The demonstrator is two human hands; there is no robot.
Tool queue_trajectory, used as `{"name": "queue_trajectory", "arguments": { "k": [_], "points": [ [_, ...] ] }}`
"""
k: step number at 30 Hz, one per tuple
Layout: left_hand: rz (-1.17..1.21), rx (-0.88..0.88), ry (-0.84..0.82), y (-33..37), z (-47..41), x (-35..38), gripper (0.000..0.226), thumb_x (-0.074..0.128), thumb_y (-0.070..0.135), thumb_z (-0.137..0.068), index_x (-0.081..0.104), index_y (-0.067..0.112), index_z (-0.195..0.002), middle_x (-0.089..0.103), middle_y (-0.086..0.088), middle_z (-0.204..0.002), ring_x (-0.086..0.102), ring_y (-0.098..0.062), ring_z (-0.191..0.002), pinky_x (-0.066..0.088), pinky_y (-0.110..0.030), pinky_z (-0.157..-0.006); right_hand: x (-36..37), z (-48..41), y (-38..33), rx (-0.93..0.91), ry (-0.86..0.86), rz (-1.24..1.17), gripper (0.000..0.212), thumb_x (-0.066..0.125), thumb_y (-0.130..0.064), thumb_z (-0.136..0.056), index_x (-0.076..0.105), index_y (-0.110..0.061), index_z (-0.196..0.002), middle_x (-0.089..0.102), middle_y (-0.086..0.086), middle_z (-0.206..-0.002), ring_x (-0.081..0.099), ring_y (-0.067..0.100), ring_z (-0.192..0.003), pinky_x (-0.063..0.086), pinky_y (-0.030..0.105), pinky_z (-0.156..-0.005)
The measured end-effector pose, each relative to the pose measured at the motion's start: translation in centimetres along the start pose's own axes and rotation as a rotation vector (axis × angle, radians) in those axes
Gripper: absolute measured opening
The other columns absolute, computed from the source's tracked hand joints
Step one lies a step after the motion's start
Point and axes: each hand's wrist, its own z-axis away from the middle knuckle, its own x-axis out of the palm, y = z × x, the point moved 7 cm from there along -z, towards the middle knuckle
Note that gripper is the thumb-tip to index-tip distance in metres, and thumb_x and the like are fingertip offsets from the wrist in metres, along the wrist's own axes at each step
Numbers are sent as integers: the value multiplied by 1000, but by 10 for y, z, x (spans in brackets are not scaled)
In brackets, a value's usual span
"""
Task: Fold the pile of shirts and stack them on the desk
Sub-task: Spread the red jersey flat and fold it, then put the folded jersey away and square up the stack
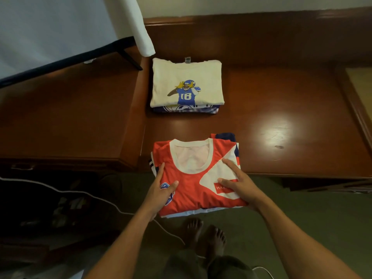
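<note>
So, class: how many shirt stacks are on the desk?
2. The cream-topped stack lies back on the desk; the red-topped stack overhangs its front edge. Others may lie out of view.

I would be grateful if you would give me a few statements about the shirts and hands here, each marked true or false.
1. The cream shirt printed with 18 tops the far stack. True.
2. The left hand and right hand both hold the red shirt. True.
3. The red shirt has a black collar. False: its collar is white.
4. The red shirt touches the cream shirt. False: bare desk lies between them.
5. A blue shirt lies under the cream shirt. True.
</note>
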Motion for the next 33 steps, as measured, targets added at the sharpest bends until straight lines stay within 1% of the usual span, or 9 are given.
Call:
{"name": "queue_trajectory", "arguments": {
  "k": [4,7,10,13,16,22,27,31,33],
  "points": [
    [-22,111,5,6,3,-3,78,63,54,-87,10,64,-143,23,5,-164,38,-26,-144,45,-51,-108,10,3,0,-22,52,-24,65,70,-47,-90,28,-63,-137,43,-8,-142,58,18,-111,62,31,-77],
    [-20,166,29,5,5,-8,80,66,54,-85,14,62,-146,24,7,-164,39,-22,-144,45,-46,-109,15,2,-1,-42,79,-28,66,72,-46,-90,29,-65,-136,43,-8,-144,58,17,-113,62,31,-76],
    [-16,209,58,10,5,-12,81,68,52,-85,17,60,-147,25,6,-162,38,-20,-143,44,-46,-111,19,4,-6,-81,116,-31,64,72,-39,-91,31,-69,-131,40,-8,-148,56,16,-117,62,29,-76],
    [-30,230,66,22,6,-16,81,67,52,-84,18,59,-147,24,5,-162,36,-20,-143,43,-49,-112,22,8,-18,-130,148,-27,62,72,-35,-92,35,-71,-127,37,-10,-152,53,18,-124,60,33,-84],
    [-68,278,52,42,9,-18,75,64,51,-87,17,63,-144,21,5,-162,34,-15,-141,42,-48,-110,17,21,-36,-177,188,-20,60,72,-32,-93,37,-68,-126,37,-8,-152,51,19,-126,59,25,-75],
    [-61,374,-14,87,24,-15,72,67,42,-91,23,65,-142,24,19,-150,37,-7,-135,45,-30,-100,-10,67,-64,-232,278,-17,62,72,-36,-92,36,-59,-136,35,-9,-154,50,18,-128,58,25,-80],
    [26,409,-59,115,41,0,63,69,32,-93,38,55,-142,37,18,-147,47,-5,-128,47,-11,-89,-39,109,-75,-261,363,-32,63,74,-36,-90,40,-54,-139,41,-7,-148,53,18,-122,60,29,-82],
    [101,418,-101,136,52,20,60,72,26,-91,47,52,-139,47,22,-137,54,-6,-125,53,-30,-100,-64,136,-76,-298,412,-87,58,76,-36,-88,45,-60,-131,44,-10,-142,55,15,-117,60,22,-71],
    [118,443,-122,149,58,33,59,73,24,-90,49,54,-135,48,27,-132,55,-3,-123,54,-30,-99,-78,147,-75,-328,416,-124,54,76,-35,-89,47,-62,-126,46,-15,-135,56,12,-113,59,19,-66]
  ]
}}
